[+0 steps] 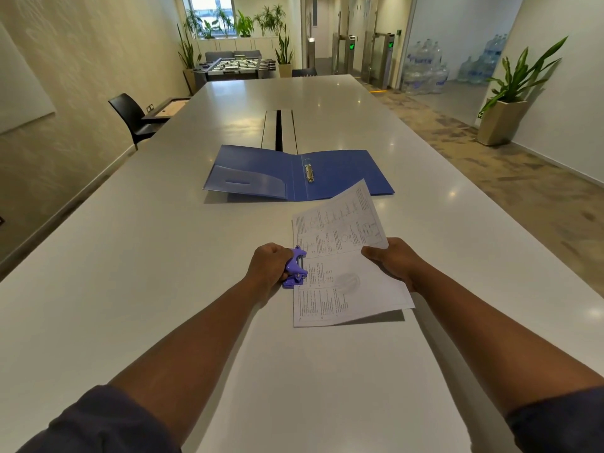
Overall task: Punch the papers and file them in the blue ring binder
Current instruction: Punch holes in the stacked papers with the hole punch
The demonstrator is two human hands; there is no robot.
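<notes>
A blue ring binder [343, 171] lies open on the white table [163, 256], its metal rings [309, 173] closed at the spine. Nearer me, a small stack of printed papers [340, 250] has its left edge slotted into a purple hole punch [295, 268]. My left hand [269, 266] grips the punch, fingers curled over its lever. My right hand [390, 261] pinches the papers' right edge, lifting that side off the table.
A cable slot [278, 130] runs along the table's middle behind the binder. A black chair [134, 117] stands at the left side. A potted plant [506, 103] and water bottles [425, 73] are off to the right.
</notes>
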